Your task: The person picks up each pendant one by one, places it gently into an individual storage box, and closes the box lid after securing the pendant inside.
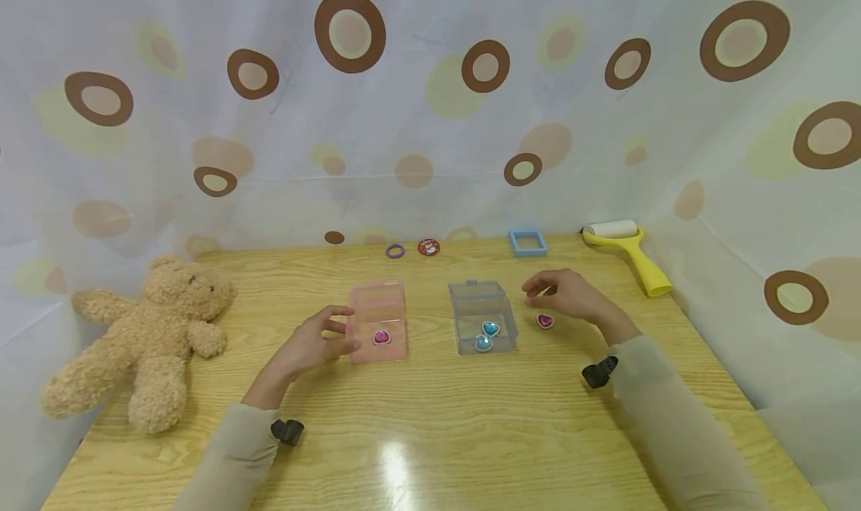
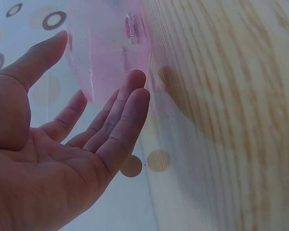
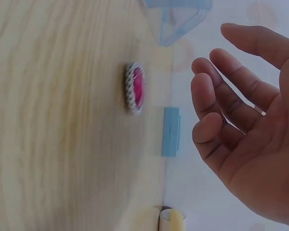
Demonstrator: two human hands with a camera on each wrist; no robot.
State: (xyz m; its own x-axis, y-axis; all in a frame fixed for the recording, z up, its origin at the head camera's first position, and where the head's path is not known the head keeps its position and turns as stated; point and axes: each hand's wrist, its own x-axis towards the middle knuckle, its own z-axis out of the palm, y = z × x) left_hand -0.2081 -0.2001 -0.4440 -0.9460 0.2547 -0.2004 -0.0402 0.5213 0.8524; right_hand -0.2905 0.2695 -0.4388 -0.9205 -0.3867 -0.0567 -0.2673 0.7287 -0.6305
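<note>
A pink clear box (image 1: 379, 320) lies open on the wooden table (image 1: 430, 421) with a pink heart gem (image 1: 382, 337) inside. My left hand (image 1: 316, 344) hovers at its left edge with loose fingers (image 2: 120, 110), holding nothing; the pink box (image 2: 108, 43) shows just beyond them. A blue clear box (image 1: 481, 317) to the right holds two blue heart gems (image 1: 487, 335). Another pink heart gem (image 1: 545, 320) (image 3: 136, 89) lies on the table right of it. My right hand (image 1: 561, 293) (image 3: 241, 106) hangs just above that gem, fingers relaxed and empty.
A teddy bear (image 1: 144, 335) lies at the left edge. Along the back stand a purple ring (image 1: 394, 251), a red round piece (image 1: 428, 247), a small blue square frame (image 1: 528, 242) and a yellow lint roller (image 1: 628, 251). A spotted curtain (image 1: 430, 100) closes the back and sides.
</note>
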